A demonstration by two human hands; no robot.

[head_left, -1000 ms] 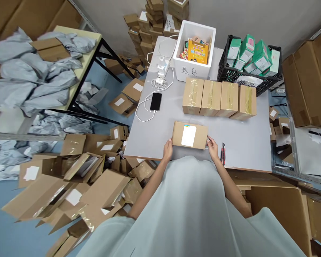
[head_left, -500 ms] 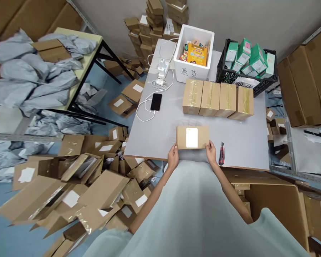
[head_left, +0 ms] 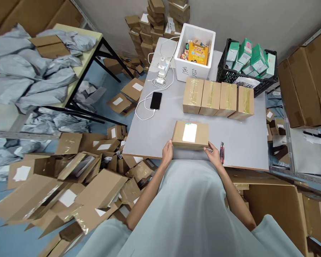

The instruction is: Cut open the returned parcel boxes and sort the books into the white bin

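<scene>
A brown cardboard box with a white label on its top is at the front of the grey table. At its left front corner is my left hand, fingers closed on the edge. My right hand grips the right front corner, thumb low on the front face. A red and black utility knife lies just to the right of my right hand. Behind the held box stands a row of several taped cardboard boxes.
A white foam box with packets and a black crate of green cartons stand at the back. A phone on a white cable lies left. Opened cardboard boxes heap on the floor; grey parcels cover another table.
The box in my hands has tilted so its front side now shows below the labelled top. My left hand has shifted slightly left, my right hand slightly right, nearer the knife.
</scene>
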